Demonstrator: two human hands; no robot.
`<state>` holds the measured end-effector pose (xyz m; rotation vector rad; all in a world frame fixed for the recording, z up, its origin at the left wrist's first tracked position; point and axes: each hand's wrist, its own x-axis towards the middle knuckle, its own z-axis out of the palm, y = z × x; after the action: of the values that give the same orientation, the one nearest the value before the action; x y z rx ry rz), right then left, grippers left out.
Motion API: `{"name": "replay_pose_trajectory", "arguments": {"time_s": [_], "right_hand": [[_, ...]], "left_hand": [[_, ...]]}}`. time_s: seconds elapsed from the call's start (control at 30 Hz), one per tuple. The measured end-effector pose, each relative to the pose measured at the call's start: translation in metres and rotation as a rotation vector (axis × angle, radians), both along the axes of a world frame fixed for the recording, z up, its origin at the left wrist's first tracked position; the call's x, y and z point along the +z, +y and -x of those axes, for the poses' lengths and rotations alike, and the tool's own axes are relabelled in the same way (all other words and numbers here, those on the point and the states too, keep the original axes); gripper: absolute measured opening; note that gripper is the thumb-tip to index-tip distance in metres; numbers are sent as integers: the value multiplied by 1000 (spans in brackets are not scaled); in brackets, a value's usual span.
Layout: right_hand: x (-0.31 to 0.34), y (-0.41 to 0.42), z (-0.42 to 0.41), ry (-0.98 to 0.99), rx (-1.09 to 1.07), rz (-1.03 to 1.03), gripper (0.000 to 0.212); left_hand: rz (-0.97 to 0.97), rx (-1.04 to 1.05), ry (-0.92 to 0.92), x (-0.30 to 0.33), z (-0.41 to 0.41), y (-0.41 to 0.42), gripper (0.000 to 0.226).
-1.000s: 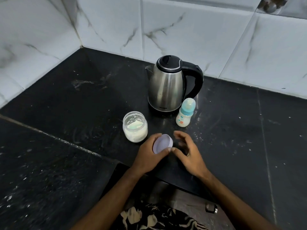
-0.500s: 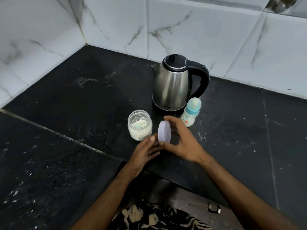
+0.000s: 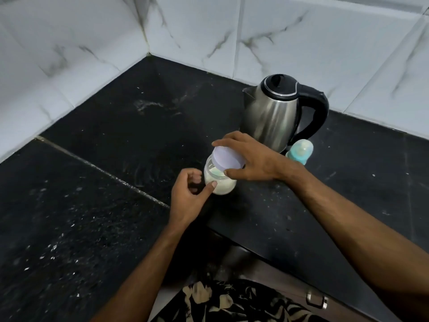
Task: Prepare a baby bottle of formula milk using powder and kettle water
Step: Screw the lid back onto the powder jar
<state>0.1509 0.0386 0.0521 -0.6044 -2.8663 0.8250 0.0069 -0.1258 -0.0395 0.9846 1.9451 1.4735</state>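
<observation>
My right hand (image 3: 253, 159) has its grip pinched round the lid (image 3: 228, 158), tilted over the jar (image 3: 219, 180) on the bench (image 3: 116, 159); my left hand (image 3: 188, 196), fingers loosely curled, touches the jar's side. The bottle (image 3: 300, 151) stands beside the kettle (image 3: 276, 115).

The right hand (image 3: 251, 159) holds a lid (image 3: 228, 158) tilted over a jar (image 3: 220, 182) of white powder. The left hand (image 3: 189, 195) touches the jar's side, thumb on the glass. A kettle (image 3: 276, 115) and bottle (image 3: 300, 151) stand behind on the black counter (image 3: 92, 205).
</observation>
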Motion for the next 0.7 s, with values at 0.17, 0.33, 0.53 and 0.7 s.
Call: {"name": "replay_pose_trajectory", "arguments": {"time_s": [0.17,0.33,0.53,0.7], "right_hand": [[-7,1,14,-78,44,-28,77],[-14,-2,15,-83,40,-54,78],[-14,-5,17,-110,15,-102,76],[-13,-8,20,-124,-22,-149,76]], "left_hand": [[62,-198,57,5,6,12,92],[64,-253,-4,6,-1,27,107],[58,-247,-26,4,-2,32,115],[84,-259,-10,6,1,31,117]]}}
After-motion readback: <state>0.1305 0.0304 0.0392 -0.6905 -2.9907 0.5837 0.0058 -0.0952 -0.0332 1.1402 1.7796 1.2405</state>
